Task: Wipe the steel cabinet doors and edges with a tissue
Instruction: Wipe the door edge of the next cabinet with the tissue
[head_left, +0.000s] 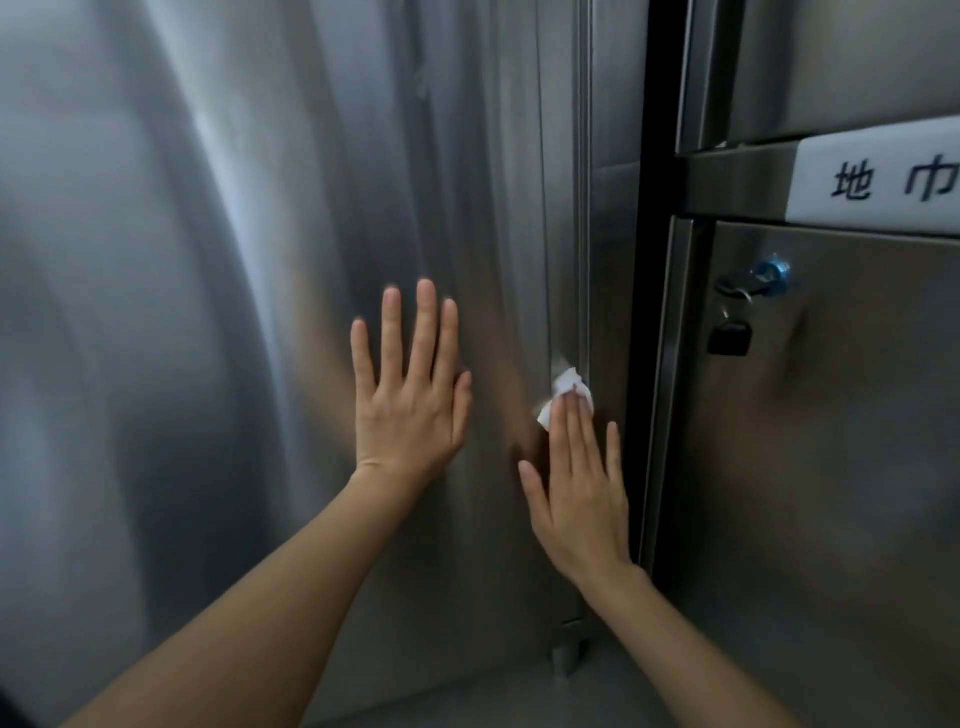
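Observation:
A tall brushed-steel cabinet door (234, 260) fills the left and middle of the head view. My left hand (410, 384) lies flat on it with straight, spread fingers. My right hand (576, 488) presses a small crumpled white tissue (563, 387) with straight fingers against the door's right edge strip (584, 208). The tissue shows above and left of my fingertips; the rest is hidden under them.
A dark gap (654, 208) separates this door from a second steel cabinet (831, 467) on the right. That one bears a blue lock (772, 271) with hanging keys (730, 332) and a white label (878, 176) with black characters. A short cabinet foot (569, 657) stands below.

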